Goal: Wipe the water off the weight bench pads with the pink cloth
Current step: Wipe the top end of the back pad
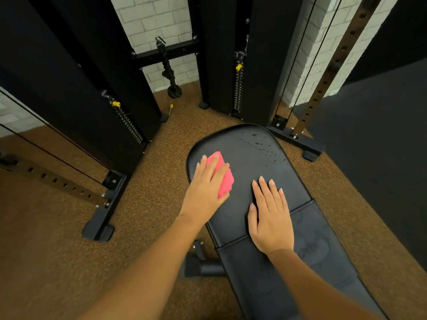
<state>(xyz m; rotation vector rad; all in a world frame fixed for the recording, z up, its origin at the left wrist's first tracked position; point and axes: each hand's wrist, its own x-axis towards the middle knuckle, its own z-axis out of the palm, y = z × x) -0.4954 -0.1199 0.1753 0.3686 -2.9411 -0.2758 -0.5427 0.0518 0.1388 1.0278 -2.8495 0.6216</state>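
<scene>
View from my head camera, looking down at a black weight bench in a gym. My left hand (205, 181) lies flat on the folded pink cloth (226, 182), fingers straight, pressing it onto the left side of the far pad (240, 144); the thumb is hidden, so nothing seems to be pinching the cloth. My right hand (271, 222) rests open and flat, fingers on the far pad and the heel across the seam onto the near pad (307, 269), holding nothing.

A scatter of water droplets (265, 148) sits on the far right part of the pad, well apart from the cloth and beyond the right fingertips. I judge this patch unwiped.

Risks I see from here: since the cloth is only pressed, not held, a quick sweep could let it slide out from under my palm. A stroke to the right could push drops over the pad edge onto the speckled floor (161, 204), or down into the seam. My right hand also lies in the cloth's path and covers a part of the pad that may get missed.
</scene>
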